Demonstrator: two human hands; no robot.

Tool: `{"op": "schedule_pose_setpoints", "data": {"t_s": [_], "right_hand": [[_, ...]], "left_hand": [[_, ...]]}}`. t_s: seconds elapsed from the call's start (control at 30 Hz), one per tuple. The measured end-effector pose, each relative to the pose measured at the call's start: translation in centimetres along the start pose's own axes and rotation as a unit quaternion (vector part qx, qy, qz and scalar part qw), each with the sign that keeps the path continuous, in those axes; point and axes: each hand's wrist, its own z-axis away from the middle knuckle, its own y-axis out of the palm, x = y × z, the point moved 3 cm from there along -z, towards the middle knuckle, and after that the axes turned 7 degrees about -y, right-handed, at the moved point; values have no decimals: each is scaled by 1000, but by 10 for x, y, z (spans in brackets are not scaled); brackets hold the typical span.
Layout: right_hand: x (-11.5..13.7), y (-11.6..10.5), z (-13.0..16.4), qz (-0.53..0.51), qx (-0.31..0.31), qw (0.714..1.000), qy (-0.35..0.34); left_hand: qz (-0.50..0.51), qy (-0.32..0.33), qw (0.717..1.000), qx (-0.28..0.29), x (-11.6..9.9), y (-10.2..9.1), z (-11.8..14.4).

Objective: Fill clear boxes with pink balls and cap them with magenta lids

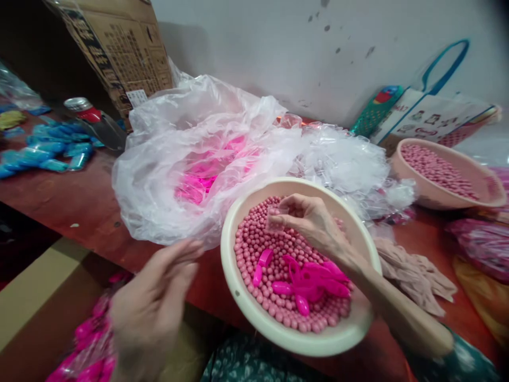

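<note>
My right hand [308,218] is above a cream basin [229,249], its thumb and fingers pinching a small clear plastic piece [274,219]. Pink round beads [254,233] fill the basin's bottom. On the beads lie several bright magenta plastic pieces [312,281], and a smaller magenta piece [263,265] sits apart to their left. My left hand [153,305], blurred, is left of the basin in front of the table edge. Its fingers are stretched out, with nothing visible in them.
Behind the basin spreads a translucent bag [151,196] with magenta pieces inside, beside a heap of clear plastic packets [338,159]. A pink basin of beads [491,185] stands right. At left are a bottle [95,119], blue packets [51,143] and a carton [123,48]; below, wrapped magenta items [89,345].
</note>
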Motion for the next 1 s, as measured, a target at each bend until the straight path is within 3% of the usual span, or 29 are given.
{"op": "schedule_pose_setpoints", "data": {"t_s": [0.13, 0.23, 0.3, 0.4, 0.5, 0.6, 0.7, 1.0], "right_hand": [[15, 10, 17, -168, 24, 985, 23], [15, 12, 20, -207, 38, 977, 19], [5, 10, 20, -151, 27, 987, 36], [-9, 13, 24, -26, 14, 998, 59], [-7, 32, 36, 2, 62, 997, 39], [7, 55, 48, 108, 127, 986, -2], [11, 64, 52, 227, 127, 965, 15], [-9, 46, 54, 258, 91, 959, 71]], "left_hand": [[121, -25, 957, 262, -41, 74, -7], [198, -62, 915, 347, -42, 97, -9], [250, -87, 901, 344, -37, 99, -11], [283, -109, 906, 294, -32, 97, -13], [285, -112, 915, 263, -32, 96, -13], [284, -105, 921, 244, -34, 95, -12], [277, -98, 927, 234, -34, 93, -10], [329, -117, 913, 209, -30, 92, -7]]}}
